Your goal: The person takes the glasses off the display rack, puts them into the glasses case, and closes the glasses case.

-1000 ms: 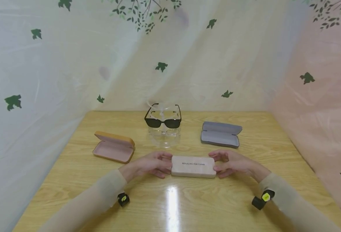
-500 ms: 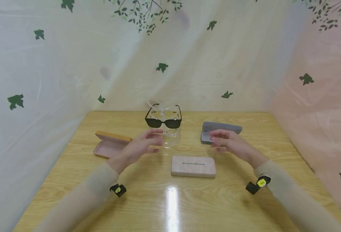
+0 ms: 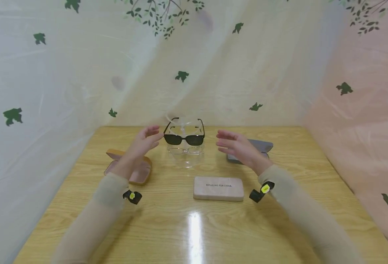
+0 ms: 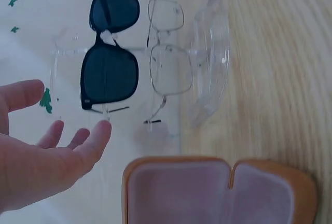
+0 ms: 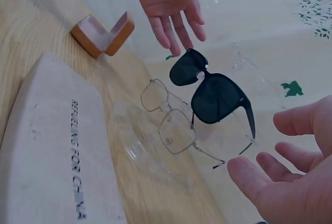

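Toward the far edge of the worktop [image 3: 167,227], near its middle, dark sunglasses [image 5: 211,97] are carried on a clear stand [image 4: 212,60], with their lenses turned to the near side. Just below them, thin wire-framed glasses [image 4: 170,60] are borne by the same stand. The sunglasses are flanked by two hands held in the air: the left hand [image 3: 143,142] is placed just beside their left edge, where contact cannot be made out, while the right hand [image 3: 238,146] is parted from their right edge by a visible gap. On both hands the fingers are slightly bent and kept apart from the thumb, and nothing is gripped. To the left, an orange-brown case [image 3: 142,172] with its lid raised is partly covered by the left hand; to the right, a grey case [image 3: 261,145], also with raised lid, is partly covered by the right hand. On the near side, a pale case [image 3: 218,190], marked "REFUELING FOR CHINA", is laid closed. The far edge is backed by pale sheeting [image 3: 213,91], printed with green shapes and leafy branches.
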A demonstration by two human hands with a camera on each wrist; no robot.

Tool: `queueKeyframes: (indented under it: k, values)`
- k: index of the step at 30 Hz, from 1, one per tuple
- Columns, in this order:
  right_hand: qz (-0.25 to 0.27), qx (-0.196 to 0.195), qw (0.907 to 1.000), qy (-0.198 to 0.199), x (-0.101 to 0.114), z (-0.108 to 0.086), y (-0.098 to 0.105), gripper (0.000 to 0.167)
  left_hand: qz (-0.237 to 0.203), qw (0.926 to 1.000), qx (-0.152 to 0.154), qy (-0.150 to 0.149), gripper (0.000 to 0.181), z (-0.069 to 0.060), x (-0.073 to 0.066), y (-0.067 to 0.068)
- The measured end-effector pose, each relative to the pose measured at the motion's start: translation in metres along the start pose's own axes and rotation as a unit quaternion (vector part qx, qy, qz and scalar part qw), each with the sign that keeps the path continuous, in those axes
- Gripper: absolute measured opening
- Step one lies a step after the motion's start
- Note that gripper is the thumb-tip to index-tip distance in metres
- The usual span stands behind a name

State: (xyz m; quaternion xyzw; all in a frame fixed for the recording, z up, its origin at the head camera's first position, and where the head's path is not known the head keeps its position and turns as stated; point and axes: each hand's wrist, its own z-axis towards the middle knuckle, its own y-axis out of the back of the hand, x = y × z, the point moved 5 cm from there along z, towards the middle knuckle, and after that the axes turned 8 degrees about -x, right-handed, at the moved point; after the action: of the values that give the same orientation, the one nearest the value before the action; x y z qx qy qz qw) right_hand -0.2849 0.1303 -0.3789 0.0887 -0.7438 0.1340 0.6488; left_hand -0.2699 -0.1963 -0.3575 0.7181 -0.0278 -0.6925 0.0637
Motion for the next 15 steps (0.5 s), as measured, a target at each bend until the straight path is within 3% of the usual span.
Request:
queueKeyframes:
  k: [2,8,15]
  values:
    - [0.018,-0.009,0.9998,-0.004,0.000,0.006,-0.006,0.058,0.009,0.9998,0.016,0.010,0.061,0.004,0.002,0.003]
    - [0.063,-0.028,0.9976,-0.004,-0.002,0.018,-0.022,0.058,0.018,0.9993,0.025,0.018,0.060,0.013,0.010,0.010]
    - [0.097,-0.036,0.9943,-0.026,-0.010,0.026,-0.026,0.058,0.022,0.9983,0.047,0.026,0.056,0.019,0.018,0.009]
